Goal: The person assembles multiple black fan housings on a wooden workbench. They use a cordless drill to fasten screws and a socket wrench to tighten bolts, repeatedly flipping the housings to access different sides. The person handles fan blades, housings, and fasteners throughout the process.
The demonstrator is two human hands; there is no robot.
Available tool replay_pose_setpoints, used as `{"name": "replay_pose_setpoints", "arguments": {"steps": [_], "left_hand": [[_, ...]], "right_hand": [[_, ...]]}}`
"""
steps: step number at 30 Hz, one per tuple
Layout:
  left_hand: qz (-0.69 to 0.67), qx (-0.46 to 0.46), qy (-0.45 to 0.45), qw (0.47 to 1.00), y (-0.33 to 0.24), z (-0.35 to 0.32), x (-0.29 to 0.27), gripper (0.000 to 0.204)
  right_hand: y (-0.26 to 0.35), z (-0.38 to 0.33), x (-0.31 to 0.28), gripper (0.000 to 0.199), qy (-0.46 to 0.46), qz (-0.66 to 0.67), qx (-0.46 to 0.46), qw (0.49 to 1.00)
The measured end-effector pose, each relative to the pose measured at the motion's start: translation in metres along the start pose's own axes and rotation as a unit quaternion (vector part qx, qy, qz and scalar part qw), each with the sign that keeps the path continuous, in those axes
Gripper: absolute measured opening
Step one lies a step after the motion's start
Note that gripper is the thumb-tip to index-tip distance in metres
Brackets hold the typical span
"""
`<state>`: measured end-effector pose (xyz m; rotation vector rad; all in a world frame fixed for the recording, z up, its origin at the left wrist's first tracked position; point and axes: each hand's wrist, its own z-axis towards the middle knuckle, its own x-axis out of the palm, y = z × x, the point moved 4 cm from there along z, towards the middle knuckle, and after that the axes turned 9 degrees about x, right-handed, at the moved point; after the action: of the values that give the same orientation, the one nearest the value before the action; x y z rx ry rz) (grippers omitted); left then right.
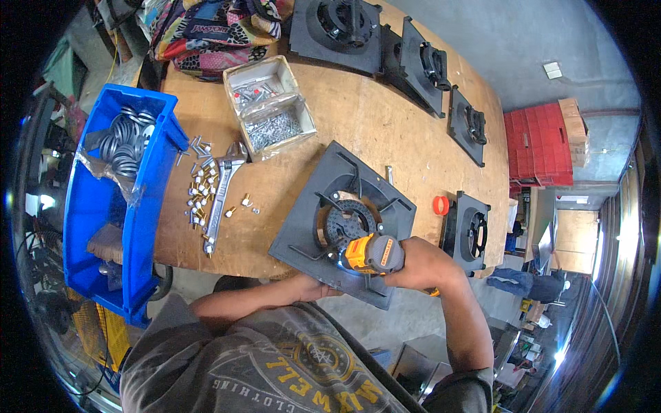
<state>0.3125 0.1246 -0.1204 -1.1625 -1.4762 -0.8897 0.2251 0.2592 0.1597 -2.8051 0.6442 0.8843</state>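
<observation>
Workshop space was shown from the head view, with a wooden desk [385, 131] filling the middle and a grey floor beyond it. At the near edge of the desk a dark square burner plate [323, 213] was laid flat, overhanging slightly toward the person, probably so it could be reached from above. A yellow and black power driver [372, 255] was held over the plate's round centre by the right hand [423, 265], which was closed fully around the tool body. The left hand [313, 286] was placed at the plate's near edge, apparently to steady it; whether the fingers were curled under the edge could not be told. Left of the plate, an adjustable wrench [222, 196] was laid among scattered small brass and steel fittings [200, 193], kept within reach. A blue bin [148, 220] of metal rings was set at the desk's left edge, and a divided box of screws [270, 107] stood behind the wrench. More burner plates [337, 31] were lined along the far side, and a small red cap [441, 205] lay to the right.
</observation>
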Motion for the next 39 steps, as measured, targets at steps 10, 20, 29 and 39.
{"name": "replay_pose_setpoints", "arguments": {"steps": [10,20,29,39], "left_hand": [[-0.042,-0.016,-0.009,0.999,-0.028,0.003,0.020,0.032],[-0.040,-0.002,-0.003,0.999,-0.032,0.009,0.019,0.033],[-0.014,0.032,-0.003,0.999,-0.027,0.014,-0.016,0.034],[0.061,0.086,-0.125,0.987,-0.027,0.007,-0.030,0.041]], "right_hand": [[0.000,-0.006,-0.016,0.048,-0.004,0.010,0.041,0.999],[-0.021,-0.002,-0.005,0.052,-0.012,0.073,0.005,0.997],[-0.101,-0.001,0.011,0.045,-0.154,0.346,-0.002,0.925],[-0.206,0.121,-0.014,0.045,-0.424,0.213,0.095,0.875]]}}
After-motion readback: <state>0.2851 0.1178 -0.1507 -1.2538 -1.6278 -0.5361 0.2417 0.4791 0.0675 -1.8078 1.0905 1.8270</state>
